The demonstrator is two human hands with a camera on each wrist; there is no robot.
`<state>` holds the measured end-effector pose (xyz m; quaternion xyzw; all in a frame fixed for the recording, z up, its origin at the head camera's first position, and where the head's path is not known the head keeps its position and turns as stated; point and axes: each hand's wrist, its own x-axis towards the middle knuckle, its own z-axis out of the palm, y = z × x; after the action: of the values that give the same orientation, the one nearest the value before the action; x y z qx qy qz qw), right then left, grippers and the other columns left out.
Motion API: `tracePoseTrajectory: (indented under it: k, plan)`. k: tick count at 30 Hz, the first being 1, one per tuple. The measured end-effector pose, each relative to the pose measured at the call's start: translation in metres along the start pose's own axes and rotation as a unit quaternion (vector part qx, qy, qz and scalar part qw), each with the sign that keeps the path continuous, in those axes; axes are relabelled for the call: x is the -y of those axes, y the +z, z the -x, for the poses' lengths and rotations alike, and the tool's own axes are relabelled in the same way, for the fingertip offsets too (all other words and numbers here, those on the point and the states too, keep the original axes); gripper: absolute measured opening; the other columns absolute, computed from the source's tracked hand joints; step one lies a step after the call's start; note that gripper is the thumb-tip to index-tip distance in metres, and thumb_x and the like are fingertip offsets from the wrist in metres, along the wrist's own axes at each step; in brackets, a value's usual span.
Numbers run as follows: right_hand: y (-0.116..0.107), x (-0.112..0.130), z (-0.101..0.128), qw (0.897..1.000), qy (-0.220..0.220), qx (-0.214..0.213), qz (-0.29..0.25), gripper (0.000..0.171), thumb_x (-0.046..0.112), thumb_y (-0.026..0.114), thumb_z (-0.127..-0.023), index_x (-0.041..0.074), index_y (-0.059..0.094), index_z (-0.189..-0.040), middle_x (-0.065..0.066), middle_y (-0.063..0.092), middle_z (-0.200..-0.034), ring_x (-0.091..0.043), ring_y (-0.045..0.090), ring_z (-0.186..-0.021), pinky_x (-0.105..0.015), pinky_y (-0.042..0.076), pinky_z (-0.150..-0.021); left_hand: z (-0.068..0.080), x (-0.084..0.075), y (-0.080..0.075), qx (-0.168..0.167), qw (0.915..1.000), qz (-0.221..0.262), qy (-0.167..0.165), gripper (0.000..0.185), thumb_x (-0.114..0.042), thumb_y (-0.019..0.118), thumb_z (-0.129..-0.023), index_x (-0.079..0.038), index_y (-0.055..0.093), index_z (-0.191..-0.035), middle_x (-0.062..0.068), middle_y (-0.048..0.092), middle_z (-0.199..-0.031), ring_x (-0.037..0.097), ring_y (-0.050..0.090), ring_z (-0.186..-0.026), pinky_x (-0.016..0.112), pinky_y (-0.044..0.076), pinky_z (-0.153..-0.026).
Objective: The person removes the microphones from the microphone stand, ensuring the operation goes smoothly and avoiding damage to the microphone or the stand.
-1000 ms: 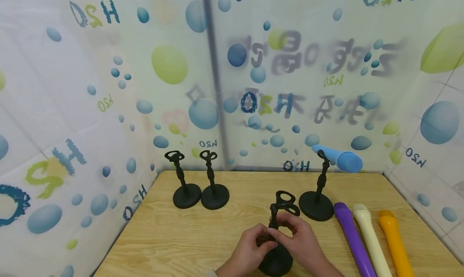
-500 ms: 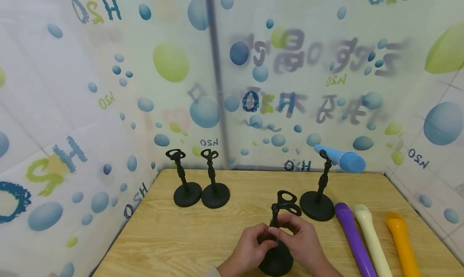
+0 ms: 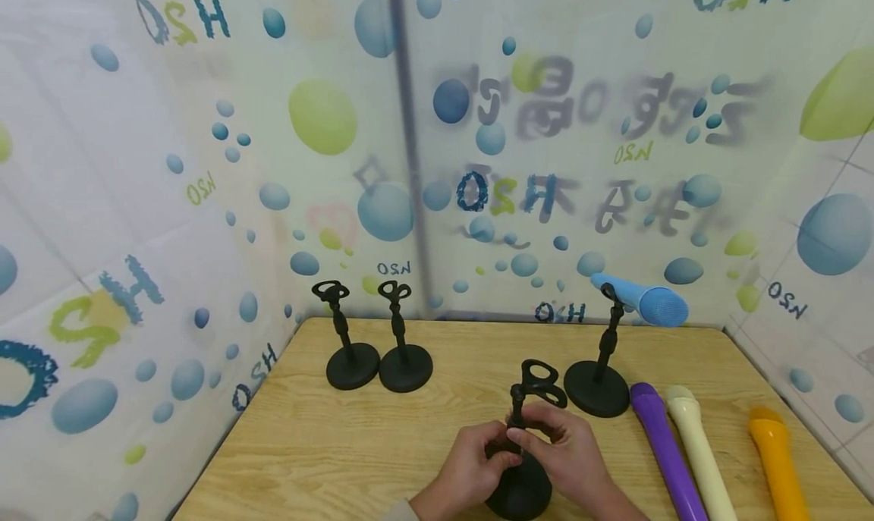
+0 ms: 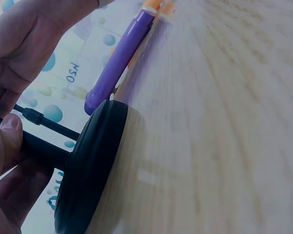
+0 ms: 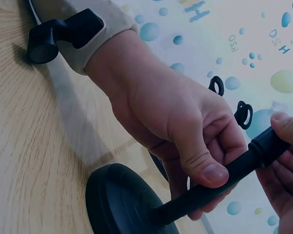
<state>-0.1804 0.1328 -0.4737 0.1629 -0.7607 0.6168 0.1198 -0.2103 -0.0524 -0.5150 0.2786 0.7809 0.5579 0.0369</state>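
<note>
A black microphone stand (image 3: 526, 460) with a round base (image 5: 122, 202) stands near the table's front edge. My left hand (image 3: 471, 472) grips its stem low down, thumb on the rod (image 5: 205, 170). My right hand (image 3: 570, 453) holds the stem just above, under the ring clip (image 3: 539, 381). In the left wrist view the base (image 4: 90, 168) fills the lower left, with the purple microphone (image 4: 119, 61) behind it.
Two empty black stands (image 3: 353, 346) (image 3: 406, 346) sit at the back left. A fourth stand (image 3: 598, 369) holds a blue microphone (image 3: 642, 299). Purple (image 3: 665, 449), cream (image 3: 699, 453) and orange (image 3: 778, 464) microphones lie on the wooden table (image 3: 328, 445) at right. Patterned curtains wall it in.
Both hands stay on the stand's stem with only slight finger shifts. The view has drifted a little, so the orange microphone appears further right.
</note>
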Motion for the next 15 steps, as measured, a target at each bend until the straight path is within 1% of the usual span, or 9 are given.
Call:
tracePoseTrajectory:
  k: [3, 8, 11, 13, 15]
  plan:
    - [-0.002, -0.003, -0.001, 1.0, -0.018, 0.018, -0.012, 0.019, 0.004, 0.078, -0.097, 0.003, 0.079, -0.115, -0.011, 0.081, -0.111, -0.003, 0.075, -0.101, -0.022, 0.061, -0.089, 0.0, 0.002, -0.001, 0.003, 1.0, 0.002, 0.007, 0.01, -0.009, 0.078, -0.099, -0.009, 0.078, -0.109, 0.004, 0.082, -0.102, -0.001, 0.071, -0.097, 0.02, 0.058, -0.085]
    - [-0.006, -0.006, -0.002, 0.998, -0.021, 0.044, -0.028, 0.025, 0.002, 0.076, -0.099, -0.01, 0.073, -0.121, -0.019, 0.077, -0.118, 0.001, 0.073, -0.106, -0.019, 0.06, -0.089, 0.0, 0.003, -0.002, 0.009, 0.9998, 0.009, 0.017, 0.012, -0.009, 0.076, -0.1, -0.006, 0.077, -0.112, 0.007, 0.081, -0.104, 0.0, 0.071, -0.098, 0.02, 0.059, -0.083]
    - [-0.009, -0.007, -0.002, 0.997, -0.03, 0.065, -0.032, 0.029, 0.002, 0.073, -0.101, -0.014, 0.07, -0.125, -0.022, 0.075, -0.122, 0.004, 0.071, -0.108, -0.018, 0.06, -0.088, 0.0, 0.003, -0.002, 0.011, 0.9998, 0.013, 0.013, 0.012, -0.008, 0.075, -0.101, -0.006, 0.076, -0.112, 0.007, 0.081, -0.104, 0.0, 0.071, -0.098, 0.02, 0.059, -0.084]
    - [-0.011, -0.009, -0.003, 0.995, -0.039, 0.083, -0.038, 0.029, 0.001, 0.07, -0.103, -0.014, 0.069, -0.127, -0.017, 0.076, -0.124, 0.004, 0.071, -0.11, -0.018, 0.06, -0.088, 0.0, 0.002, -0.002, 0.011, 0.9998, 0.014, 0.007, 0.012, -0.008, 0.076, -0.1, -0.007, 0.076, -0.112, 0.006, 0.081, -0.103, -0.001, 0.071, -0.097, 0.02, 0.058, -0.084]
    - [-0.014, -0.011, -0.005, 0.992, -0.051, 0.105, -0.049, 0.029, 0.001, 0.066, -0.105, -0.015, 0.067, -0.13, -0.008, 0.077, -0.127, 0.003, 0.071, -0.113, -0.018, 0.06, -0.09, 0.0, 0.002, -0.002, 0.01, 0.9999, 0.014, -0.001, 0.01, -0.008, 0.076, -0.1, -0.007, 0.076, -0.11, 0.004, 0.08, -0.1, -0.002, 0.069, -0.096, 0.02, 0.058, -0.084]
